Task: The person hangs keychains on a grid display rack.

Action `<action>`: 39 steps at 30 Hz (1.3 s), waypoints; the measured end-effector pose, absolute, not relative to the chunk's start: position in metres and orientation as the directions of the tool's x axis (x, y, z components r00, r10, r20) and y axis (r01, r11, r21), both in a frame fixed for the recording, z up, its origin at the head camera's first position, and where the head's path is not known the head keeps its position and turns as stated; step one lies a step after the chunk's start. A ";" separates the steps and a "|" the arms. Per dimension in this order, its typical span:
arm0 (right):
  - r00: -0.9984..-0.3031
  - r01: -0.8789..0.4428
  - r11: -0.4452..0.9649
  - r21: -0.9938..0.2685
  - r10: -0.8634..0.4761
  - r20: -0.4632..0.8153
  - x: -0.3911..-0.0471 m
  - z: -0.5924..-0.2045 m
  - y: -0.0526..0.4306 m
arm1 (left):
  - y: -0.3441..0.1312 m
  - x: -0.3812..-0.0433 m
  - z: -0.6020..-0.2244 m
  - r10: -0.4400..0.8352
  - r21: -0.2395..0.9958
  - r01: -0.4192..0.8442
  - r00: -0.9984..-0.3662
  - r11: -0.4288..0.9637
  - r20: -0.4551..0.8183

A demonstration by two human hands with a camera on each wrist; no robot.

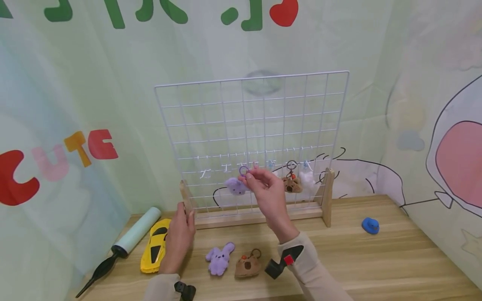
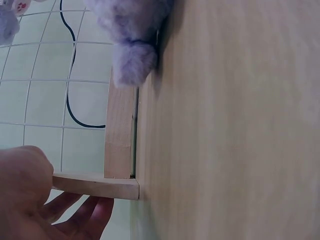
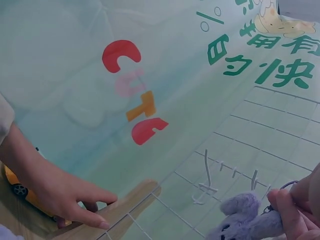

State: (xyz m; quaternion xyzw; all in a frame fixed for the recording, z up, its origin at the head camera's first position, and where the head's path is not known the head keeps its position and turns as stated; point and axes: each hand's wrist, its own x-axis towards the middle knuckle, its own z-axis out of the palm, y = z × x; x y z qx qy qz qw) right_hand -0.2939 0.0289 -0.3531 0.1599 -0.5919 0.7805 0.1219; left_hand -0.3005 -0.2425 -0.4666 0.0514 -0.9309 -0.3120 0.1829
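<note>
My right hand (image 1: 269,198) pinches the ring (image 1: 243,170) of a purple plush keychain (image 1: 236,186) between thumb and fingers, in front of a white wire grid rack (image 1: 252,79). In the right wrist view the plush (image 3: 242,220) hangs just below those fingers, close to white hooks (image 3: 206,190) on the grid. My left hand (image 1: 178,238) holds the rack's left wooden support (image 1: 186,194). The left wrist view has its thumb side and fingers on opposite faces of that upright (image 2: 95,186).
A brown plush keychain (image 1: 292,184) and a white plush (image 1: 306,177) hang at the rack's right. On the table lie a purple rabbit plush (image 1: 218,260), a brown plush keychain (image 1: 247,267), a yellow toy car (image 1: 155,246), a hand pump (image 1: 137,230) and a small blue toy (image 1: 370,225).
</note>
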 end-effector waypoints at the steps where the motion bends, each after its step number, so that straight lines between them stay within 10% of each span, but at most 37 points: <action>1: -0.918 -0.381 -0.269 -0.885 -0.001 0.396 -0.294 -0.354 0.029 | -0.242 -0.301 -0.467 -0.212 0.601 0.015 -0.928 0.799 0.305; 23: -0.874 -0.485 -0.021 -0.874 0.020 0.485 -0.297 -0.359 0.031 | -0.242 -0.300 -0.466 -0.216 0.610 0.011 -0.930 0.793 0.297; 39: -0.824 -0.563 0.442 -0.698 -0.366 0.432 -0.298 -0.418 0.051 | -0.241 -0.300 -0.465 -0.215 0.598 0.015 -0.925 0.801 0.312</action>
